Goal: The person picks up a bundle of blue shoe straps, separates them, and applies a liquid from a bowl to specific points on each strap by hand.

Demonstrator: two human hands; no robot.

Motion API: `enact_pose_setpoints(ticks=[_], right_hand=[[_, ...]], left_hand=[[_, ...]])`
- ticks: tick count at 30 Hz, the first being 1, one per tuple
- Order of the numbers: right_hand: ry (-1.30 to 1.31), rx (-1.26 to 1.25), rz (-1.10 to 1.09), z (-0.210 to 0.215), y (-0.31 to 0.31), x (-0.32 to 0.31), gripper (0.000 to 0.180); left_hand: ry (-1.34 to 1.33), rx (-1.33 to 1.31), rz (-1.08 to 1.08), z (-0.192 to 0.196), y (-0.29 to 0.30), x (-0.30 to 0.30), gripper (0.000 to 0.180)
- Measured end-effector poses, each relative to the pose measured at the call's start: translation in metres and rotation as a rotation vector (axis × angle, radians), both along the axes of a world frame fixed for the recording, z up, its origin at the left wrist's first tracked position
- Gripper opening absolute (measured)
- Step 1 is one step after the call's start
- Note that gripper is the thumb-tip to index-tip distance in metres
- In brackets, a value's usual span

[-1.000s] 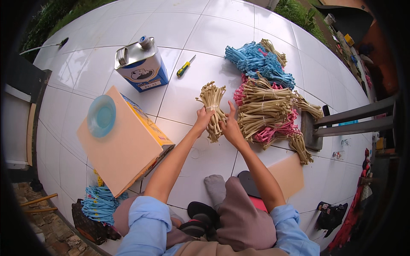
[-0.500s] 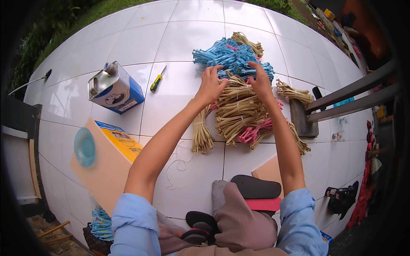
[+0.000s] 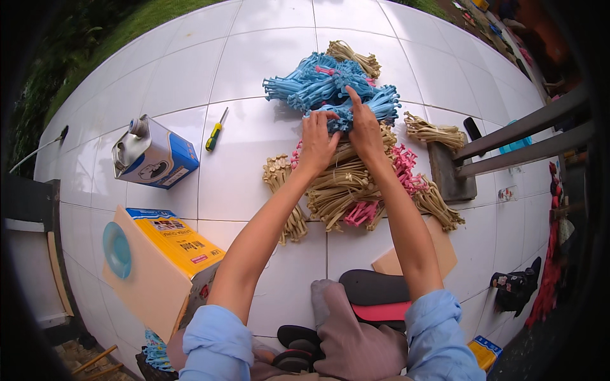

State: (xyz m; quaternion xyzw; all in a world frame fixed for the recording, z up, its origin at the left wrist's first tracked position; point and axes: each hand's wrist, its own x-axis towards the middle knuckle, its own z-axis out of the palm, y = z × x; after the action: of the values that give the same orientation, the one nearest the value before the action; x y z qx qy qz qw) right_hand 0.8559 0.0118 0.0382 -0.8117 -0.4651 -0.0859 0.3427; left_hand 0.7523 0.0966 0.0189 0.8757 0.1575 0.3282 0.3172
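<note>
hands have moved up off the tan bundles since a moment ago: left hand [image 3: 316, 145] and right hand [image 3: 365, 130] now pinch at the near edge of the blue bundles [image 3: 330, 89], fingers curled on a few strands. so work has likely shifted to blue; the tan pile [image 3: 346, 184] lies under both wrists.

Two bare hands out over a white tiled floor [image 3: 254, 57]. Left hand [image 3: 316, 143] and right hand [image 3: 364, 130] both touching a heap of blue bundles [image 3: 318, 86], fingers curled into it. Tan bundles [image 3: 340, 184] and pink bundles [image 3: 403, 168] piled just under the wrists. One more tan bundle [image 3: 286, 197] beside the left arm. Off to the left, a tin can [image 3: 152, 152], a small screwdriver [image 3: 216, 129], a yellow box [image 3: 175, 238]. Dark sandals [image 3: 375, 295] near the knees.
</note>
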Motion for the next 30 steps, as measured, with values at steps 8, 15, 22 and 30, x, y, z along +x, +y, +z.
enact_pose_setpoints(ticks=[8, 15, 22, 30], right_hand=[[-0.029, 0.367, 0.06, 0.033, -0.022, -0.053, 0.083], [0.191, 0.683, 0.29, 0.154, 0.004, -0.113, 0.085], [0.188, 0.374, 0.732, 0.266, 0.03, -0.202, 0.101], [0.154, 0.098, 0.968, 0.293, 0.017, -0.305, 0.096]], left_hand=[[-0.105, -0.063, -0.015, 0.06, -0.029, -0.061, 0.037], [-0.39, -0.085, -0.003, 0.182, -0.012, -0.145, 0.033], [-0.539, -1.717, 0.411, 0.217, 0.004, -0.287, 0.03], [-0.395, -1.72, -0.546, 0.207, 0.006, -0.371, 0.086]])
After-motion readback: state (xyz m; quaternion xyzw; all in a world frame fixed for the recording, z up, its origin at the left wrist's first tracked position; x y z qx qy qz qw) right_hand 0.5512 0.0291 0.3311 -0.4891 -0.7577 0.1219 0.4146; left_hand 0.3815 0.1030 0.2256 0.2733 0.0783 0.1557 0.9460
